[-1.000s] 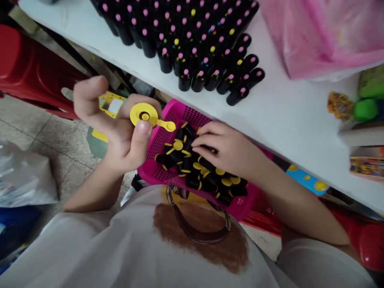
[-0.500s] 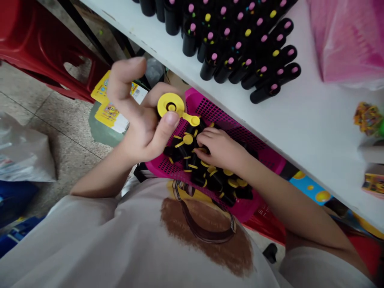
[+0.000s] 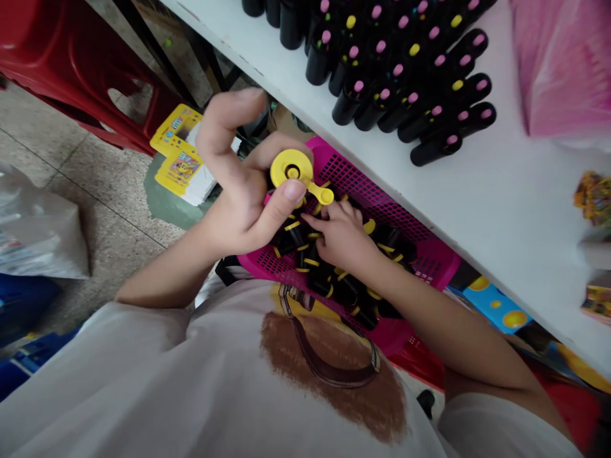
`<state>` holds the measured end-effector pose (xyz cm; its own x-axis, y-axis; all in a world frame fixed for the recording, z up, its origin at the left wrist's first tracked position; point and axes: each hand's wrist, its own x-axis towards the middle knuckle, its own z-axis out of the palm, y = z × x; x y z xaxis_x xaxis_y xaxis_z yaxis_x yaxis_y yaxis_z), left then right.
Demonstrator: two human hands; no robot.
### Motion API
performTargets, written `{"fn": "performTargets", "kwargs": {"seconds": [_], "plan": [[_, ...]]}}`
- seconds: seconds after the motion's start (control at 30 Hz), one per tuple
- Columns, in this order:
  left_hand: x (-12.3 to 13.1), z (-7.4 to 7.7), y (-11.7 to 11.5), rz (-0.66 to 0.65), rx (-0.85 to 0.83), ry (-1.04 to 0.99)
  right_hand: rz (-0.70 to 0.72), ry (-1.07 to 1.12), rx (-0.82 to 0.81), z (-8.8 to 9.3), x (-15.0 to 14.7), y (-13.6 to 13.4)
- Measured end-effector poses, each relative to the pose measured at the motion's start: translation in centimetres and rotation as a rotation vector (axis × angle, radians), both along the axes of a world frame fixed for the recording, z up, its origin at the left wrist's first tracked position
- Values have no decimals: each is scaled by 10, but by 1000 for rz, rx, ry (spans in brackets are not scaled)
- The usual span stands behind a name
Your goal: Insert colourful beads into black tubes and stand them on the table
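My left hand [image 3: 243,191] is raised above the basket, its thumb and curled fingers pinching a yellow round cap [image 3: 293,166]. The cap has a dark ring at its centre and a small tab sticking out to the side; whatever lies beneath it is hidden by my hand. Below, my right hand [image 3: 344,236] reaches down with its fingers apart over black tubes with yellow caps [image 3: 329,283]. Those tubes lie heaped in a pink perforated basket [image 3: 351,170]. Some right fingertips are partly hidden among the pieces.
A white table [image 3: 482,210] runs along the right, bearing rows of black tubes [image 3: 372,114] with pink and yellow tips and a pink bag [image 3: 563,70]. On the left are a red stool [image 3: 86,83], yellow printed cards [image 3: 181,165] and a white sack [image 3: 42,229].
My right hand's fingers have spread from a more curled pose as it shifted slightly among the tubes. My left hand still holds the yellow cap. The view has shifted slightly.
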<state>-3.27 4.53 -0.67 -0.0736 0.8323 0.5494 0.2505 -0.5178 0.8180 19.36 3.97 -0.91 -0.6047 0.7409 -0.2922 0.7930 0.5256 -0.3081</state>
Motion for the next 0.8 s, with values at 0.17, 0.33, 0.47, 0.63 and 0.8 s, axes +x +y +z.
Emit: {"fn": "performTargets", "kwargs": {"seconds": [0.17, 0.33, 0.47, 0.63, 0.8], "plan": [[10, 8, -3, -54, 108, 155, 31, -29, 28, -5, 7, 4], [13, 15, 0, -117, 198, 227, 95, -88, 38, -6, 8, 12], [15, 26, -4, -164, 190, 278, 101, -80, 19, -9, 5, 12], [16, 17, -2, -200, 194, 209, 71, -30, 65, -14, -4, 5], [15, 9, -1, -229, 159, 219, 87, -48, 67, -20, -11, -1]]}}
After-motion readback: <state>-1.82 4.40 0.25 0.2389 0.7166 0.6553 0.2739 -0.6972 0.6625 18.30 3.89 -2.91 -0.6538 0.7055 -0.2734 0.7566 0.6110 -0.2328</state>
